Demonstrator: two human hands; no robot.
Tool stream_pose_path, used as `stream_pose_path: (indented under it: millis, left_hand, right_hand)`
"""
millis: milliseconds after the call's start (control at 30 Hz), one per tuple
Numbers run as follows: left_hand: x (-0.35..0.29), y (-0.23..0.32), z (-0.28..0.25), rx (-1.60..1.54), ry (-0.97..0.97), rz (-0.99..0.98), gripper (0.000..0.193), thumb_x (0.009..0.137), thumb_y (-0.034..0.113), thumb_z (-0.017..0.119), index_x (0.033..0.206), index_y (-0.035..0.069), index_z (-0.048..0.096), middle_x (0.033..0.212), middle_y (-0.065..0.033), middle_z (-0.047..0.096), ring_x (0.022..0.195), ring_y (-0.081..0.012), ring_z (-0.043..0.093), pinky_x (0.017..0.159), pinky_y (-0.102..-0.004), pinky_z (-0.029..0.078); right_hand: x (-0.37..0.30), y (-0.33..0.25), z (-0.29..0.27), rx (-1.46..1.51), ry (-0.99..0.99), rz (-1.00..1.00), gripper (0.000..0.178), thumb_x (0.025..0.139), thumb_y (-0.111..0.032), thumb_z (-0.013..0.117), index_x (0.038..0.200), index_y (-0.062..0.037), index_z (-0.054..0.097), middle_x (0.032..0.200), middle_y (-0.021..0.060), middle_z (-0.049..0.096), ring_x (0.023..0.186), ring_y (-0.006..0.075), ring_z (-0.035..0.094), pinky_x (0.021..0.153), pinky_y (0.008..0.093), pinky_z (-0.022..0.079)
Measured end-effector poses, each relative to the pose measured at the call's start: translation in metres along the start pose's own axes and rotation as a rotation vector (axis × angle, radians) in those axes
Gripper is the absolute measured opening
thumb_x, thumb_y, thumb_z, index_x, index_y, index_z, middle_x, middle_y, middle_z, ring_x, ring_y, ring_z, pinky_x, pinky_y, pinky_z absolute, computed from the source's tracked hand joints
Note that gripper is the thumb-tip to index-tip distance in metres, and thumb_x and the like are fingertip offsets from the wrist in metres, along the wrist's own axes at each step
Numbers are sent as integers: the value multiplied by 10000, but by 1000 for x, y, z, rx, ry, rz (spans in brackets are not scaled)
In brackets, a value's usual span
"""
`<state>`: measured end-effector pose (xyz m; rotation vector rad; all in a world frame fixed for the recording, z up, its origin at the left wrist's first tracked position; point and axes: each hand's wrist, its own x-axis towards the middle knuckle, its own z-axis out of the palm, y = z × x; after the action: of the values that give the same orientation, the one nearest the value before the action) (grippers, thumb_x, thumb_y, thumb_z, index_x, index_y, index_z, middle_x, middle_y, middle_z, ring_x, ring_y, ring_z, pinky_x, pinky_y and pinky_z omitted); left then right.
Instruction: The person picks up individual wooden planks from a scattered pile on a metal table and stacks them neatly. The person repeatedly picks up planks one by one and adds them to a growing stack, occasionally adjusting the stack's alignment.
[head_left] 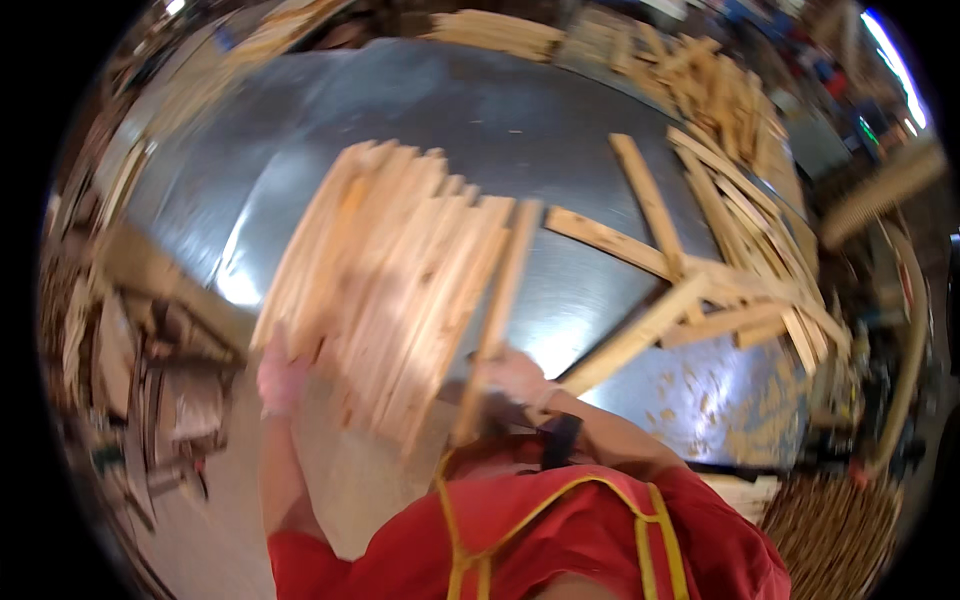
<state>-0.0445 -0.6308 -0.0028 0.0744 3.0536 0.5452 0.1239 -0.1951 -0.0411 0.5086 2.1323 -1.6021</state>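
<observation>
1. Across the middle and back of our view we have the tabletop (450,100), dark, smooth and shiny, with bright glare on its left side and near its front.
2. Below it we see our red shirt (690,540), crossed by yellow-edged straps.
3. Left of centre on the tabletop lies our row of slats (385,260), pale wood set side by side and slanting toward us; the far ends are uneven, and the near ends appear to pass the front edge.
4. To the right we have a loose heap (735,280), its slats crossing at many angles.
5. Beyond that, at the back right, we see a second pile (740,100) of short wood.
6. Just beside the row's right edge stands apart our lone slat (512,270), nearly parallel to it and blurred.
7. Our right grip (515,377) is closed around the lone slat near its lower end.
8. Our left grip (283,375) is at the row's near left corner; blur keeps us from telling how tightly its fingers are bent.
9. Near the front right, we see tan flecks (770,435) scattered on the tabletop.
</observation>
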Motion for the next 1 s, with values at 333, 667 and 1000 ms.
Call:
stream_pose_path:
  millis: [333,667,1000]
  left_hand:
    - [-85,169,81,96,-40,537,897,857,314,836,1612,8,459,1619,-214,511,1503,-373,488,1246,-494,388]
    - [-138,386,193,-69,-477,292,970,800,318,858,1609,87,373,1447,-235,558,1232,-455,641,978,-535,572]
    - [-132,331,134,-235,-252,142,454,836,49,670,1290,40,661,1152,-138,682,1163,-323,667,981,-457,539]
  right_hand:
    - [-65,12,-256,-378,852,-170,719,974,-396,696,1566,-26,525,1571,237,556,1455,393,511,1247,467,389]
    - [4,30,-467,-1085,646,363,1071,801,-649,813,1646,-118,424,1635,129,496,1546,361,398,1224,467,393]
    - [-17,27,-363,-677,399,177,1065,794,-346,855,1675,-83,318,1451,282,622,1237,440,671,1046,455,536]
